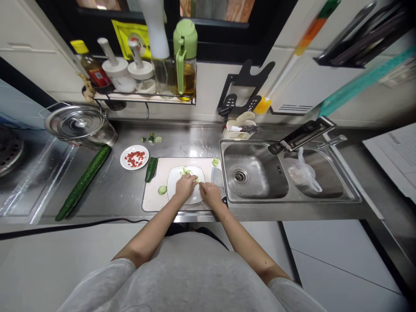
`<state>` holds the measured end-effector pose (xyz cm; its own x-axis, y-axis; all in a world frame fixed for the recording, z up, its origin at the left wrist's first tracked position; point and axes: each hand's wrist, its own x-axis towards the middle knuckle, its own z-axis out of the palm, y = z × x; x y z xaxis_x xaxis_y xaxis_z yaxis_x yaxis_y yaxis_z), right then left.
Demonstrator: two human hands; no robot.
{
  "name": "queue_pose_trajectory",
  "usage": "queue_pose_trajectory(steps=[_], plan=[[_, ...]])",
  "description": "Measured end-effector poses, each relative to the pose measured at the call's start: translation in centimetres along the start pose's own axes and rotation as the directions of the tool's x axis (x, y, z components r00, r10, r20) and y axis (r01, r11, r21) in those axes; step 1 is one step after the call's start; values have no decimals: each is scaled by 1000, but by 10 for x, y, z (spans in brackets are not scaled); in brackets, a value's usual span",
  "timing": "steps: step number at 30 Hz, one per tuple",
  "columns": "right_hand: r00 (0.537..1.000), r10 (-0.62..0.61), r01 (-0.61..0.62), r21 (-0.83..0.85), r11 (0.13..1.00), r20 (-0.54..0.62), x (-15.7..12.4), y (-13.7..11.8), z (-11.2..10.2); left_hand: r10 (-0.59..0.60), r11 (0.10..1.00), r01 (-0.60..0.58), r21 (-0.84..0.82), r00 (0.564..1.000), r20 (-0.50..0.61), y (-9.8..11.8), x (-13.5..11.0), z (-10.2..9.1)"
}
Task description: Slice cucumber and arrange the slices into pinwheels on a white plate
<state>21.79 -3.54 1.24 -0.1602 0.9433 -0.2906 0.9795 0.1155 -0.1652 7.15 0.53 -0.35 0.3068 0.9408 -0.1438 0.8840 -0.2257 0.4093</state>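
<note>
Two hands meet over one white square plate (173, 186), which sits on one cutting board (155, 203) on the steel bench (126, 193); the left hand (185, 187) and the right hand (210, 193) both have their fingers bent inward, with one pale green cucumber slice (196, 179) at their fingertips; which hand grips it, I cannot tell; a few more slices lie on the plate's far side, too overlapped to count; the board also carries two small piles of slices, one left pile (162, 190) and one right pile (215, 161), and one knife (217, 177) lies along its right edge; one short cucumber piece (151, 169) rests at the board's left edge; farther left are one round plate (123, 158) of red bits (135, 159), one whole cucumber (82, 184) and one lidded pot (81, 125); at least three green scraps (151, 138) lie behind the board; on the right, one sink (256, 197) has two basins, the right one holding one plastic bag (302, 171).
</note>
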Motion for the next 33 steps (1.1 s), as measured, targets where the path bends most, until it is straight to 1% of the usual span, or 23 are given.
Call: queue_pose_trajectory(steps=[9, 12, 16, 19, 21, 23, 25, 27, 30, 33], plan=[[1000, 2, -2, 2, 1000, -10, 0, -1, 1, -13, 1000, 13, -12, 1000, 19, -1, 1, 0], [1000, 4, -3, 21, 1000, -21, -1, -1, 1, -20, 999, 21, -39, 1000, 15, 0, 0, -1], [998, 33, -29, 88, 996, -49, -2, 0, 2, -54, 989, 54, -139, 999, 6, 0, 0, -4], [993, 89, -76, 156, 985, -77, -1, 3, 3, -91, 968, 89, -237, 996, 4, 0, -2, -8], [986, 134, -112, 201, 973, -97, -1, 7, 2, -121, 949, 110, -294, 992, -20, -4, -7, -13], [975, 183, -146, 254, 956, -127, -2, 11, 0, -161, 930, 130, -343, 985, -65, -12, -15, -19], [960, 228, -169, 312, 935, -161, -4, 16, -2, -222, 911, 161, -381, 967, -121, -25, -26, -25], [948, 257, -178, 361, 915, -185, -7, 21, -5, -300, 889, 207, -408, 938, -176, -43, -38, -31], [942, 272, -175, 402, 899, -198, -10, 26, -8, -399, 863, 281, -419, 889, -226, -73, -56, -40], [941, 272, -171, 410, 896, -203, -11, 27, -7, -471, 844, 356, -402, 850, -236, -99, -70, -46]])
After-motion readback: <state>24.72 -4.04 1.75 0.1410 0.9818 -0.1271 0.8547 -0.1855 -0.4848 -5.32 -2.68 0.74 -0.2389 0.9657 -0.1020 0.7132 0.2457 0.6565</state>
